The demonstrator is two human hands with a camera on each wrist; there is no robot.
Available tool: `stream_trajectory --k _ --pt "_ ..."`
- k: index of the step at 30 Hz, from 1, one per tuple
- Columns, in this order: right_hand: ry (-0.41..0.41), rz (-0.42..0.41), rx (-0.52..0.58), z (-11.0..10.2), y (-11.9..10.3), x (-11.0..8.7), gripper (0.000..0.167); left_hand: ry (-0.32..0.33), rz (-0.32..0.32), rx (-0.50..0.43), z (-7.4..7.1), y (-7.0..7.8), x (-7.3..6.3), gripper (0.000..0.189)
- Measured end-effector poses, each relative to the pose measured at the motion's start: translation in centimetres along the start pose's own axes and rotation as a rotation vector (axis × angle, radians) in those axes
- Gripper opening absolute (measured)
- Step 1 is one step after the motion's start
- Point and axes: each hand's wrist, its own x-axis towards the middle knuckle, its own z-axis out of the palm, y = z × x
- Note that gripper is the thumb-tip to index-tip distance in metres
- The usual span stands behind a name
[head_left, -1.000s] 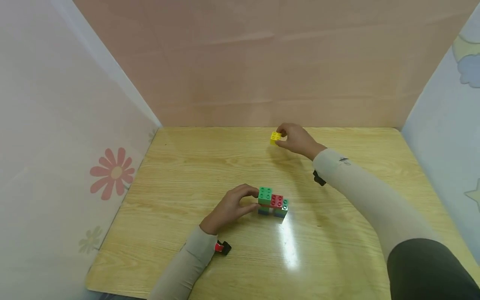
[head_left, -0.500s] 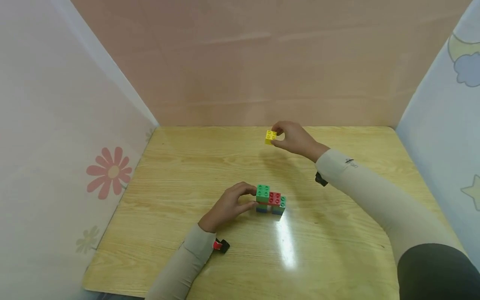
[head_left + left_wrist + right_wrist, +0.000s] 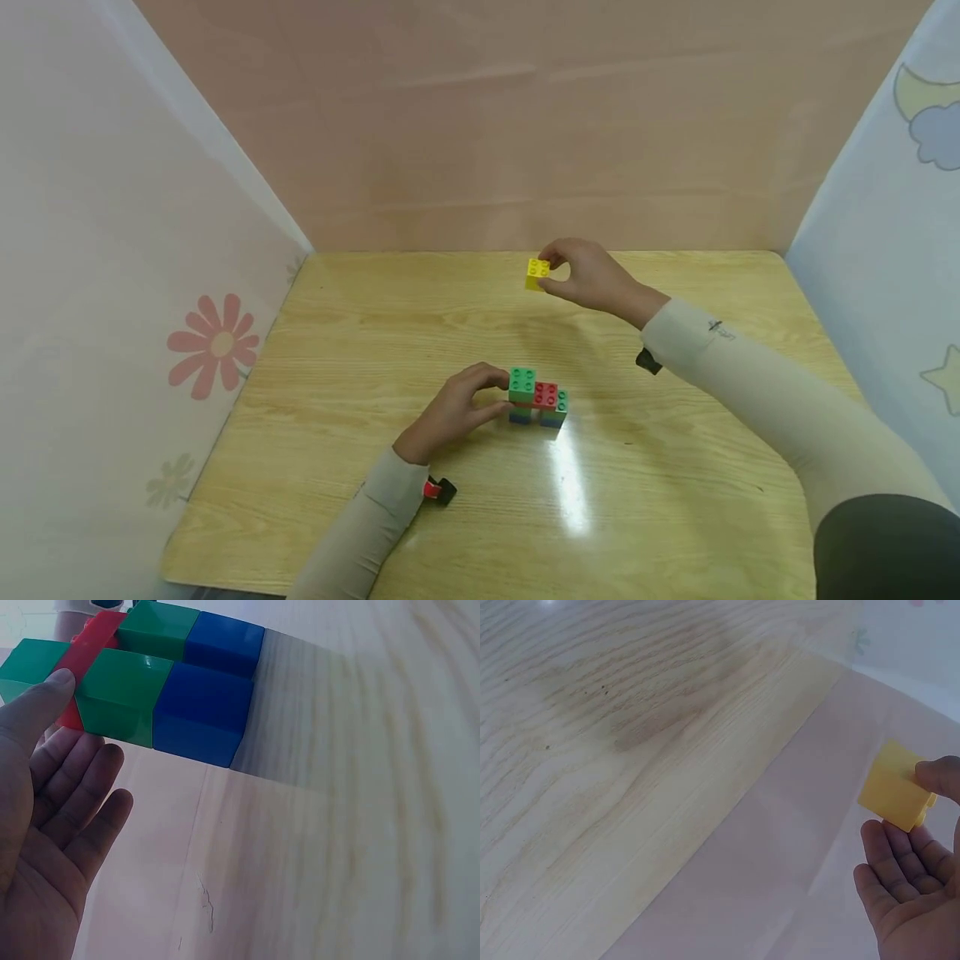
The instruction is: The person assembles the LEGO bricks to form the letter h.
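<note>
In the head view, my right hand (image 3: 588,277) pinches a yellow toy building brick (image 3: 537,273) between thumb and fingers, above the back of the table. The right wrist view shows the thumb on one side of that yellow brick (image 3: 895,785). Nearer to me, a small brick structure stands on the table: a green brick (image 3: 522,383) on top at its left, a red brick (image 3: 546,394) across, and green-over-blue legs (image 3: 552,419). My left hand (image 3: 453,412) grips its left end. In the left wrist view, the thumb presses the red brick (image 3: 101,634); some fingertips are hidden behind.
The wooden table (image 3: 360,333) reaches back to a pinkish backdrop (image 3: 465,125). Pale patterned walls stand at the left (image 3: 90,292) and right (image 3: 885,217). A small dark wrist device (image 3: 446,492) sits at the left cuff.
My right hand has shifted slightly left with the yellow brick still pinched. The head view has drifted a little. My left hand keeps its grip on the brick structure.
</note>
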Motion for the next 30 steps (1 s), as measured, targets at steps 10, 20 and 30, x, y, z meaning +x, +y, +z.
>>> stream_trajectory --k 10,20,30 --pt "-0.006 -0.048 0.008 0.2 -1.7 -1.3 0.041 -0.004 -0.004 -0.004 0.0 -0.2 0.1 0.033" --pt "-0.009 -0.076 -0.011 0.1 -2.6 -2.2 0.041 0.003 -0.012 -0.004 0.0 -0.2 0.1 0.031" --pt "-0.007 -0.095 -0.025 -0.2 -3.4 -3.2 0.040 -0.005 -0.023 -0.012 0.1 -0.2 0.2 0.031"
